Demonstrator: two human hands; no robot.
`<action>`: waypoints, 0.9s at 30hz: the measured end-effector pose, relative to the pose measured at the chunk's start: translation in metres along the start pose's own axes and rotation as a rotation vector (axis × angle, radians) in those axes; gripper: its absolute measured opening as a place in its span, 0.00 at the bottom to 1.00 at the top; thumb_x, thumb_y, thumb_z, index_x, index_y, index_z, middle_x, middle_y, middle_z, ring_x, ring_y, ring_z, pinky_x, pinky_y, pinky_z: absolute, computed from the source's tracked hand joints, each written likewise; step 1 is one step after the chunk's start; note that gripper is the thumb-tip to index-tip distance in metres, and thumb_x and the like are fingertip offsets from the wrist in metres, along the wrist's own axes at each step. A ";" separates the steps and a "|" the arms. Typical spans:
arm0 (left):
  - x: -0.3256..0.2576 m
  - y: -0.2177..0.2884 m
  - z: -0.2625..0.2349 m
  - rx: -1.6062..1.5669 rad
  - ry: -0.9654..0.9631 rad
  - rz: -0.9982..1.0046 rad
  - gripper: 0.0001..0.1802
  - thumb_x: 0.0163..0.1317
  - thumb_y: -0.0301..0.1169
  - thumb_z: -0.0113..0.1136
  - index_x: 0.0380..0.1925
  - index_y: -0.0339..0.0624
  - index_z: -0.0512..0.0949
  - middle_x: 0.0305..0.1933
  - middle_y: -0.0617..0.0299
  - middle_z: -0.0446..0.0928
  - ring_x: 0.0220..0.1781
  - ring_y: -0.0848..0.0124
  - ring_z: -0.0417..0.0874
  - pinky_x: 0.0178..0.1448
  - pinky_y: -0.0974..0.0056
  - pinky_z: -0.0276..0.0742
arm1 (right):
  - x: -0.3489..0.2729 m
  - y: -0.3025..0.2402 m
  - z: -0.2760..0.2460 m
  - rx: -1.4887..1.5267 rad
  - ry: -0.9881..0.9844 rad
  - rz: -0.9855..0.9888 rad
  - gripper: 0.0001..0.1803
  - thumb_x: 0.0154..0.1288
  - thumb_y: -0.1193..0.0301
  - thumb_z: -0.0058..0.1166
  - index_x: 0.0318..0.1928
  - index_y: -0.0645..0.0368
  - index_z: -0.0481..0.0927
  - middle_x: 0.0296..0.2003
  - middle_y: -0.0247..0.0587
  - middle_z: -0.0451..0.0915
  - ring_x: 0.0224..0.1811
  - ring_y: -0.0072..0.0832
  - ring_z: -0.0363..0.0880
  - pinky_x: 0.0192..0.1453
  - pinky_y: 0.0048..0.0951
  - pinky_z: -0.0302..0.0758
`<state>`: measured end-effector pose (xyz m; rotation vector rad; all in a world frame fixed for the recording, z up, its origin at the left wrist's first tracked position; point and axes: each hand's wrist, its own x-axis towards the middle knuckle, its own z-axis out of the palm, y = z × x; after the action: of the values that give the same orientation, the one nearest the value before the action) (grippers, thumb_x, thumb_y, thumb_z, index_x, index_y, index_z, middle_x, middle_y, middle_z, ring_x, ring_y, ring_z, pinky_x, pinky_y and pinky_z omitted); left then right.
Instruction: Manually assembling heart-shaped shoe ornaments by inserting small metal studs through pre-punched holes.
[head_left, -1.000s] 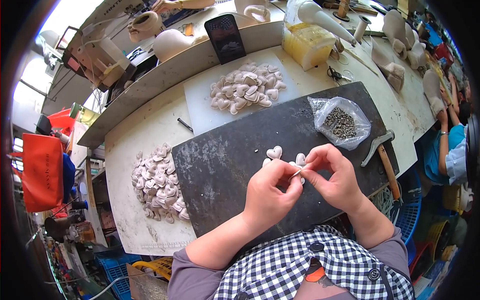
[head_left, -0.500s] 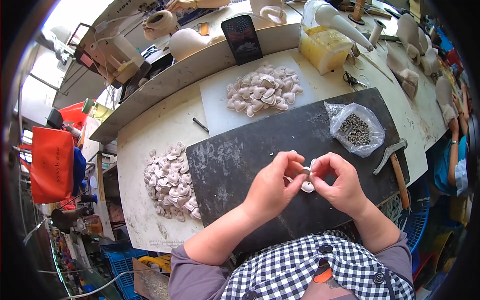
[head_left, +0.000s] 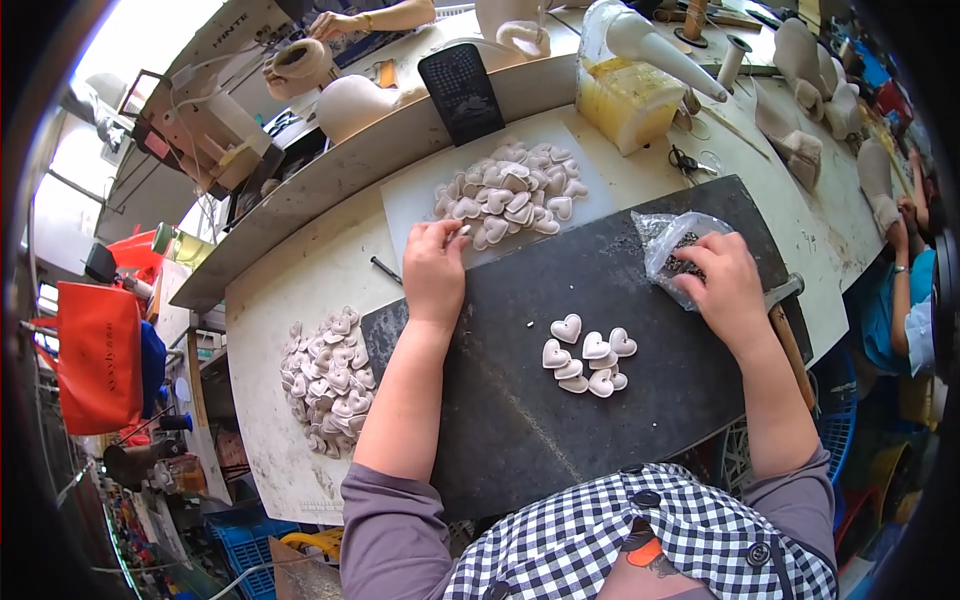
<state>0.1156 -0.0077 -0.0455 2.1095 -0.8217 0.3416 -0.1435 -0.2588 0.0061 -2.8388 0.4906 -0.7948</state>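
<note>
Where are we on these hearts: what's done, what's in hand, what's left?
Done: a few hearts lie on the dark mat. In hand: left hand picks at the far pile; right hand is in the bag. Left: that pile looks large.

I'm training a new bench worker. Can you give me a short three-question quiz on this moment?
1. True or false: the right hand reaches into the clear plastic bag.
2. Where does the left hand reach? A) far heart pile B) hammer C) yellow tub
3. What shape are the pieces on the dark mat?

Key: 1 true; 2 A; 3 hearts.
</note>
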 end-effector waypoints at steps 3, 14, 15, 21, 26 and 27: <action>-0.004 0.031 -0.013 -0.114 0.093 -0.019 0.07 0.64 0.25 0.66 0.41 0.36 0.82 0.39 0.56 0.79 0.37 0.65 0.82 0.42 0.64 0.79 | -0.002 0.006 0.010 0.070 -0.106 0.006 0.07 0.55 0.72 0.68 0.35 0.57 0.84 0.35 0.38 0.81 0.43 0.40 0.76 0.52 0.39 0.75; -0.069 0.114 -0.028 -1.113 -0.387 -0.694 0.13 0.71 0.26 0.61 0.53 0.34 0.79 0.46 0.58 0.84 0.44 0.73 0.84 0.48 0.69 0.81 | 0.002 0.013 0.008 0.073 -0.075 -0.005 0.05 0.61 0.71 0.64 0.34 0.59 0.83 0.34 0.41 0.82 0.40 0.41 0.79 0.49 0.39 0.76; -0.071 0.120 -0.026 -1.132 -0.423 -0.714 0.14 0.71 0.27 0.60 0.53 0.34 0.78 0.47 0.58 0.84 0.44 0.72 0.84 0.47 0.69 0.82 | 0.001 0.016 0.007 0.123 -0.014 -0.008 0.05 0.62 0.72 0.63 0.36 0.60 0.83 0.34 0.42 0.83 0.40 0.42 0.80 0.48 0.39 0.77; -0.084 0.141 -0.016 -1.155 -0.507 -0.768 0.15 0.70 0.27 0.63 0.53 0.33 0.78 0.46 0.56 0.84 0.44 0.70 0.86 0.48 0.69 0.83 | -0.013 -0.058 -0.027 0.904 -0.162 0.200 0.07 0.60 0.79 0.64 0.40 0.62 0.84 0.35 0.43 0.83 0.38 0.38 0.82 0.43 0.32 0.78; -0.092 0.150 -0.015 -1.167 -0.546 -0.736 0.14 0.68 0.25 0.64 0.51 0.31 0.78 0.46 0.54 0.84 0.45 0.68 0.87 0.52 0.65 0.85 | -0.018 -0.071 -0.011 0.729 -0.037 -0.076 0.08 0.55 0.79 0.67 0.36 0.58 0.84 0.35 0.39 0.79 0.39 0.35 0.78 0.44 0.34 0.75; -0.093 0.151 -0.015 -1.152 -0.543 -0.711 0.14 0.68 0.24 0.64 0.51 0.31 0.78 0.46 0.54 0.84 0.45 0.69 0.87 0.52 0.65 0.85 | -0.019 -0.072 -0.008 0.652 0.004 -0.106 0.08 0.54 0.79 0.68 0.35 0.57 0.84 0.35 0.38 0.78 0.39 0.34 0.77 0.45 0.33 0.74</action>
<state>-0.0530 -0.0224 0.0088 1.2147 -0.3223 -0.9157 -0.1434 -0.1852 0.0211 -2.2655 0.0533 -0.7965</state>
